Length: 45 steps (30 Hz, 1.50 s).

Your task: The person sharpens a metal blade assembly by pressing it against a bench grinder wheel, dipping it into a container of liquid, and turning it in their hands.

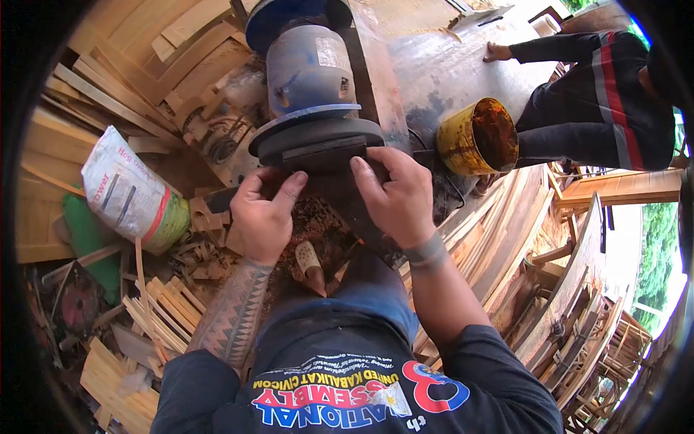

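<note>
A blue bench grinder (pixel 307 76) stands in front of me, with a dark grey grinding wheel (pixel 325 137) on its near side. Along the wheel's near edge lies a dark, flat, straight-edged metal bar (pixel 325 153); its exact kind is not clear. My left hand (pixel 264 210) pinches the bar's left end between thumb and fingers. At the right end, my right hand (pixel 397 192) grips it with thumb and forefinger. The bar looks close to or touching the wheel, though I cannot tell which. Its underside is hidden.
A yellow bucket (pixel 470 137) with rusty stains stands to the right, near another person (pixel 603 101) leaning on a metal-topped table (pixel 448 61). A white sack (pixel 130 192) sits at left. Wood strips (pixel 499 239) and offcuts lie on both sides.
</note>
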### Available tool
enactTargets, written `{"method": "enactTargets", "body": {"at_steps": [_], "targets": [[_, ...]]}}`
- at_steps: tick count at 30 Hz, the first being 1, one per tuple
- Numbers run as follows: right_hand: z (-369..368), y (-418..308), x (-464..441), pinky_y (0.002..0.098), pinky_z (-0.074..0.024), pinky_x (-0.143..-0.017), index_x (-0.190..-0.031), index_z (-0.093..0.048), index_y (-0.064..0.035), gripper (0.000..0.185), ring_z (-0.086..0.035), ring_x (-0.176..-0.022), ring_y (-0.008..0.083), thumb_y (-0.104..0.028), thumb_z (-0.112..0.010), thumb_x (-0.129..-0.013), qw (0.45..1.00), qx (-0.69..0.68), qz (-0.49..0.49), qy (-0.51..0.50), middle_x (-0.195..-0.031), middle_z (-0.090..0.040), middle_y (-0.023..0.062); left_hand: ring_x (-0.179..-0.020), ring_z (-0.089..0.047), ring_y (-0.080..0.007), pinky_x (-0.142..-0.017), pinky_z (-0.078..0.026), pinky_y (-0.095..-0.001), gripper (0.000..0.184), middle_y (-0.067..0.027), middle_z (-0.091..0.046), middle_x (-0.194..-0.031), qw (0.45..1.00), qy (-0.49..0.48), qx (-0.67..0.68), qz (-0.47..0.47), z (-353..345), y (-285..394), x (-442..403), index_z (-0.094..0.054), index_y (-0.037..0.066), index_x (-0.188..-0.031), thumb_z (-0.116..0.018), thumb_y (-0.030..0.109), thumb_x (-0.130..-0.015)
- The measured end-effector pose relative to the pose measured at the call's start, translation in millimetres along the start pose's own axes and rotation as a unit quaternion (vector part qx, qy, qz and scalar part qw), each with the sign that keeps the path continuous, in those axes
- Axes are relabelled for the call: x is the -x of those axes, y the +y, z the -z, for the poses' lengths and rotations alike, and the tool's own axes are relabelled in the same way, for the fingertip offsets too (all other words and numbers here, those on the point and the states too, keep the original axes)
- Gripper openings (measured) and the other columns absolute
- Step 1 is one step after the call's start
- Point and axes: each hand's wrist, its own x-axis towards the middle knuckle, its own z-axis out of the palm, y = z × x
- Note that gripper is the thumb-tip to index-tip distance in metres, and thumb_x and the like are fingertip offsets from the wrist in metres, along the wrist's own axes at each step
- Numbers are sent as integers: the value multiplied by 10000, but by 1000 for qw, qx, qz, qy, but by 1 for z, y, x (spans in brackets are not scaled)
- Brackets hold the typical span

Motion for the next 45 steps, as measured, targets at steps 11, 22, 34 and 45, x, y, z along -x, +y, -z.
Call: {"method": "enactTargets", "body": {"at_steps": [11,22,34,45], "targets": [[-13,4,-3,481,-593,-777,-1004,-754,-16,207,-742,-831,404,-218,-781,-972,999,19,34,16,-912,-754,195,-921,-713,-117,-884,-566,-299,298,-79,-817,-1020,999,7,-25,-40,1,-2,-7,-763,-43,-1115,-901,166,-954],[6,15,-1,357,-591,-744,-1118,-793,21,263,-754,-764,278,-191,-840,-971,998,22,-12,54,-935,-782,195,-960,-705,-120,-905,-562,-298,281,-83,-815,-1075,998,-21,-55,-5,-27,16,-4,-763,-56,-1129,-886,142,-973],[11,34,4,341,-591,-771,-1111,-786,10,251,-765,-793,252,-173,-855,-955,982,-108,-129,87,-956,-799,181,-869,-729,-125,-827,-587,-314,258,-102,-834,-971,999,3,-25,-30,-53,14,-4,-799,-38,-1036,-924,158,-924],[-4,19,3,428,-565,-736,-1067,-782,-11,201,-718,-778,352,-149,-847,-937,995,0,21,100,-913,-759,166,-847,-710,-112,-816,-577,-306,286,-102,-830,-950,999,27,-21,-20,-33,9,-3,-796,-38,-1044,-929,186,-926]]}}
